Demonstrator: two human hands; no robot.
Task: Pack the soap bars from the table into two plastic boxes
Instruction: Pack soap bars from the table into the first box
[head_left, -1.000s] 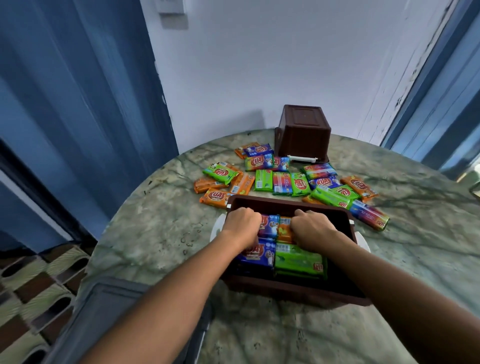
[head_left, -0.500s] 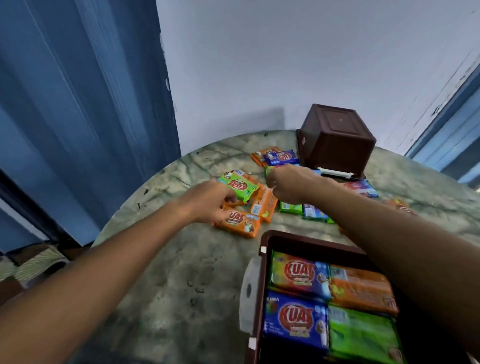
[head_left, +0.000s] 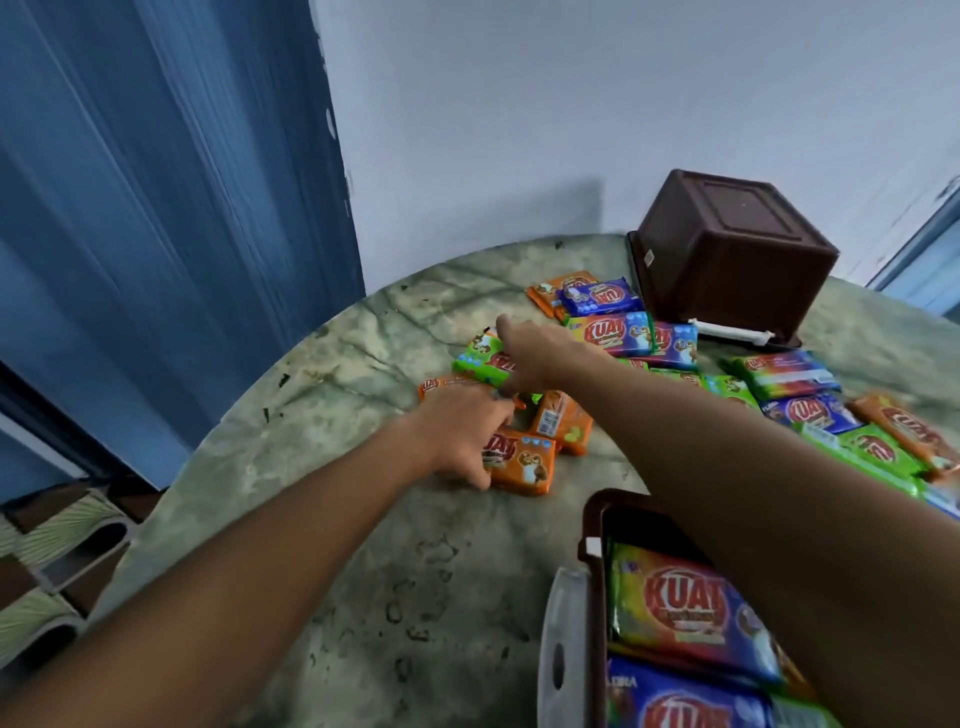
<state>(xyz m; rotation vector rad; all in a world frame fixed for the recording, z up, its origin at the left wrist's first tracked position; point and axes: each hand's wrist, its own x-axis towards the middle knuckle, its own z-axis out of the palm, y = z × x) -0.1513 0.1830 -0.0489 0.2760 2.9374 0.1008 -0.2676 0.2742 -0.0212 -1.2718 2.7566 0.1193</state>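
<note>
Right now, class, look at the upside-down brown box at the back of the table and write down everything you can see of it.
The upside-down brown box looks like dark brown moulded plastic, its flat base facing up with a raised rectangular outline. Its walls flare out towards the rim, which rests on the marbled green table. A white bar, probably a latch or handle, runs along its near lower edge. A small pale label sits on its left wall. Soap bars lie close against its left side, the blue soap bar nearest. Neither hand touches it.
</note>
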